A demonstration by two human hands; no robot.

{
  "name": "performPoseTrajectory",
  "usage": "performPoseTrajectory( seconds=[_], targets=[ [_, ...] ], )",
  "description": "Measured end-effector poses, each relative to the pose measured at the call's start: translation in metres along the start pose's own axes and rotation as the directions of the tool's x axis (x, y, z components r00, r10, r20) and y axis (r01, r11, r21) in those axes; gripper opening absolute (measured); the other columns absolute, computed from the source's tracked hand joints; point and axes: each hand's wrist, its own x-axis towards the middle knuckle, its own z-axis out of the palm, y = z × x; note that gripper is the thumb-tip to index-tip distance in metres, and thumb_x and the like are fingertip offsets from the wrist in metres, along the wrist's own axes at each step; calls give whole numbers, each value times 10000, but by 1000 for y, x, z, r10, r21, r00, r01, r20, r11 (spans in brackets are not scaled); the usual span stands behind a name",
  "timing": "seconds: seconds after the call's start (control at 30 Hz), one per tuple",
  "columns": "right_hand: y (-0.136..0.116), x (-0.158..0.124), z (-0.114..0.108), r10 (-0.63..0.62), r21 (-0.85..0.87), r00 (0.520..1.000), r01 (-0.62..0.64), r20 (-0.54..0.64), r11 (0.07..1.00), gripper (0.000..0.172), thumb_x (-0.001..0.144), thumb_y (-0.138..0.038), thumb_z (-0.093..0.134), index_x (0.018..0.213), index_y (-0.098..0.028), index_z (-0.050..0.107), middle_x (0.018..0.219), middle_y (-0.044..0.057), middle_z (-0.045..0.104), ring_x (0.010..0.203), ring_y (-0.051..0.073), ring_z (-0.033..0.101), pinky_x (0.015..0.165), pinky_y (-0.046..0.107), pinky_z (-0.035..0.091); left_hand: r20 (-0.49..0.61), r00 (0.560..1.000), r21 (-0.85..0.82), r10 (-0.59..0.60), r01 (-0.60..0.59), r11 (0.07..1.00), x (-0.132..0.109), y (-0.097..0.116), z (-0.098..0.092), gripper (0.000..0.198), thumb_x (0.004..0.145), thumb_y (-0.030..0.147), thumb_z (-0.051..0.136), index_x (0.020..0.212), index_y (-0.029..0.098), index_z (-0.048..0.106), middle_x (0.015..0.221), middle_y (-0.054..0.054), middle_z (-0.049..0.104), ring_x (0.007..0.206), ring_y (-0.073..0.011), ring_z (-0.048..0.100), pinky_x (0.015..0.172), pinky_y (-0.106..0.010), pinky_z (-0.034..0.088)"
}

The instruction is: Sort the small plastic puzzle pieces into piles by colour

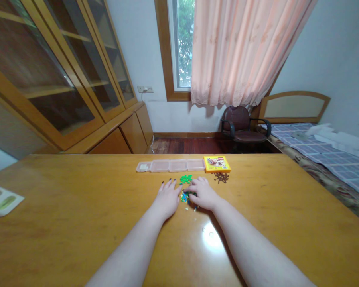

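head view, one frame. your left hand [167, 197] lies palm down on the glossy yellow-brown wooden surface [77, 223], fingers stretched forward and slightly spread, dark polish on the nails, nothing held in it. your right hand [204, 194] lies just beside it, knuckles up, fingers curled inward and down. i cannot tell whether its fingertips pinch a piece or only rest on them.

between the two hands sits the heap of small mixed-colour plastic pieces [185, 197]: blue, yellow and green bits, partly covered by the right fingers and touching the left hand's inner edge. a few strays lie just toward you from the heap.

just beyond the fingertips: a cluster of bright green plastic pieces [186, 179]. to its right, apart from it: a small scatter of dark brown pieces [221, 177].

farther back, near the far edge: a long clear plastic compartment tray [171, 166], set crosswise, contents too faint to make out. touching its right end: a flat yellow printed box [217, 164].

far left edge of the surface: a white tray with green print [1, 200], well apart from the hands.

room behind: a wooden glass-door cabinet [62, 79] on the left, a wood-framed window [184, 44], a pink curtain [242, 52], a dark brown armchair [242, 125], and a bed with a checked cover [332, 159] on the right.
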Motion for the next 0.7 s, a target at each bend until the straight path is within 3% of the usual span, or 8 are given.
performPoseTrajectory(
  seconds=[0.13,0.3,0.43,0.7],
  targets=[
    [2,1,0,-16,27,999,17,-51,999,253,816,-216,549,1031,-263,676,868,32,563,862,188,429,813,328,280,-24,999,-24,30,-30,999,5,-4,3,484,854,197,454,1334,257,466,1443,-113,384,1346,-291,307,1106,-505,207],
    [19,2,-1,130,50,975,-123,-179,991,218,856,-170,469,829,-184,685,781,33,586,800,171,464,758,310,285,-93,987,-51,128,-133,990,3,-1,-1,429,863,166,446,1270,264,540,1404,-95,444,1307,-240,375,1112,-458,229],
    [25,1,-2,124,51,977,-117,-172,992,318,870,-187,459,597,-166,621,671,15,553,723,149,457,715,299,276,-65,979,-56,195,-199,978,2,2,-1,452,845,128,465,1254,300,556,1404,-79,445,1314,-237,368,1118,-459,215],
    [19,2,-3,54,17,991,-52,-119,998,333,888,-246,498,594,-169,635,681,12,586,743,146,462,714,301,263,-48,991,-22,125,-126,992,1,1,-4,370,851,184,484,1178,293,620,1386,-77,468,1318,-264,361,1109,-495,215]
  ],
)
